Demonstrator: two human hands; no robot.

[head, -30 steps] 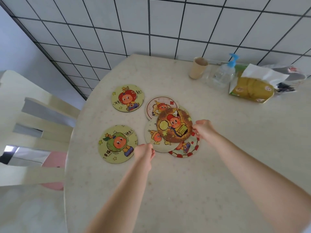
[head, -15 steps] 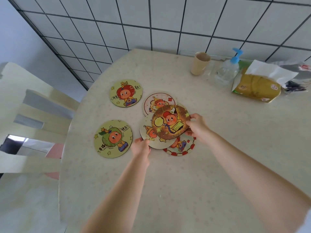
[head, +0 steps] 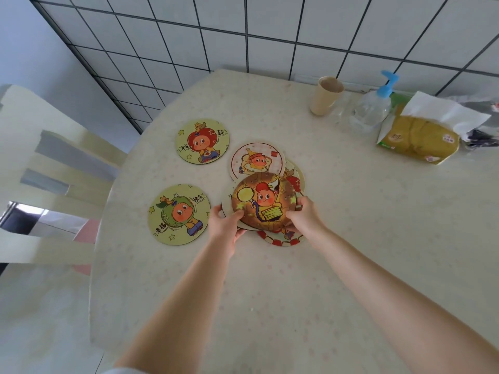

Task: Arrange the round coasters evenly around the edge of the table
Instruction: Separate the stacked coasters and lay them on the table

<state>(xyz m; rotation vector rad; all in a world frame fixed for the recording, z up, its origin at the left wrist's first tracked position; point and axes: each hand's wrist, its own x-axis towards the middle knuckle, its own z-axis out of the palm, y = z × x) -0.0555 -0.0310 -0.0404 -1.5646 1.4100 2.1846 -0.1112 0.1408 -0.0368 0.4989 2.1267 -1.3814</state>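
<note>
Lifting the top piece off the central pile is the step I judge to be in hand. My left hand (head: 225, 225) pinches the near-left rim of the brown coaster (head: 264, 204), and my right hand (head: 303, 215) pinches its near-right rim, so both are closed on the same disc. It sits on top of the pile (head: 280, 236), overlapping a pink-checked coaster (head: 256, 157) behind it and a red-rimmed coaster (head: 279, 240) in front; at least one more shows at the right, partly hidden.

Two pieces lie apart from the pile near the left edge of the table (head: 189, 306): the red-character coaster (head: 202, 141) farther back and the green-character coaster (head: 179, 214) nearer.

Next move, in my judgement: raise the brown disc clear without dragging the ones beneath, then carry it to an unfilled stretch of rim.

Open room is ample along the near edge and toward the right front. The far right is crowded by a cup (head: 325, 95), a pump bottle (head: 371, 109) and a tissue pack (head: 421, 136). A chair (head: 54, 163) stands close by the left edge, where a disc pushed too far could slide off.
</note>
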